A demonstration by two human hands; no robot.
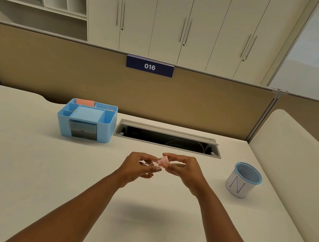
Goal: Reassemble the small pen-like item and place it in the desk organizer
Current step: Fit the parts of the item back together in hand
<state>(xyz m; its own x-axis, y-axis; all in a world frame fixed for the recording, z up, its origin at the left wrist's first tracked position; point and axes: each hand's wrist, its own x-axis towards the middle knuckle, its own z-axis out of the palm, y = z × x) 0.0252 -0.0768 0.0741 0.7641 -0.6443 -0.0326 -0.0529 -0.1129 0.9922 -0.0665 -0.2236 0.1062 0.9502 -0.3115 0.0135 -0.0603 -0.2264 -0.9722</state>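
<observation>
A small pink and clear pen-like item [159,161] is held between both hands above the middle of the white desk. My left hand [140,167] pinches its clear left end. My right hand [183,170] grips the pink part at its right end. The fingers hide much of the item, so I cannot tell whether its parts are joined. The light blue desk organizer [109,127] stands at the back left of the desk, with several compartments, a pink pad at its rear and a dark drawer in its front.
A blue mesh cup [243,180] with a white label marked N stands at the right. A grey cable slot [168,138] lies open behind my hands. A tan partition [57,70] with a sign reading 016 closes off the back edge of the desk.
</observation>
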